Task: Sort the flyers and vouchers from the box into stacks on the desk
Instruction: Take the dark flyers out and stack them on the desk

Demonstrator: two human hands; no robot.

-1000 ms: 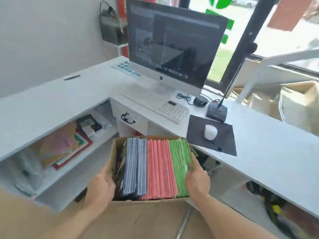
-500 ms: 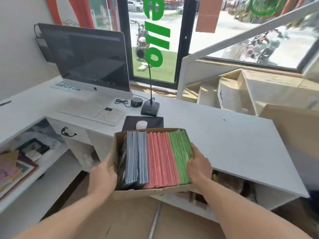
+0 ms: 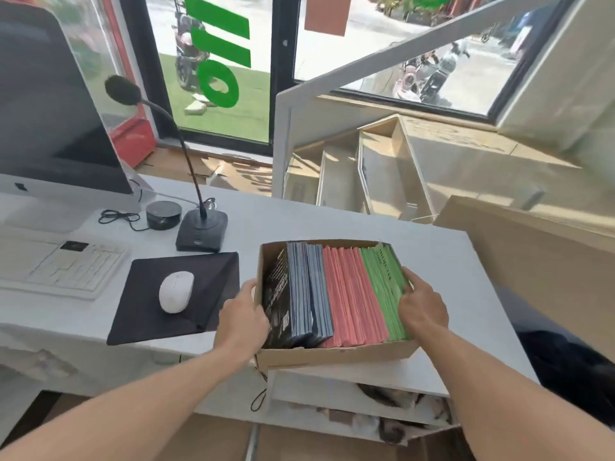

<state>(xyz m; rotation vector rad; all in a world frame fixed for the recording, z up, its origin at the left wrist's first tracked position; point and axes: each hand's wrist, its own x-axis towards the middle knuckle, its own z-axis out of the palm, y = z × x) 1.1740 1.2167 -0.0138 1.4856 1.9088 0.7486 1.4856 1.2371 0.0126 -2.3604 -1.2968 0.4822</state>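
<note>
On the white desk (image 3: 332,224), right of the mouse pad (image 3: 213,271), sits one cardboard box (image 3: 332,356), its near edge overhanging the desk front. Inside it: three upright blocks of paper, dark blue flyers (image 3: 307,294), red vouchers (image 3: 349,294), green vouchers (image 3: 382,287). Left hand (image 3: 243,322) grips the box's left wall; right hand (image 3: 421,306) curls over its right wall against the green block. Left of the box: one white mouse (image 3: 176,291), one desk microphone (image 3: 201,227), one keyboard (image 3: 63,267), one monitor (image 3: 50,111).

Cardboard box (image 3: 332,356) on desk (image 3: 449,277), upright papers (image 3: 346,294)
</note>
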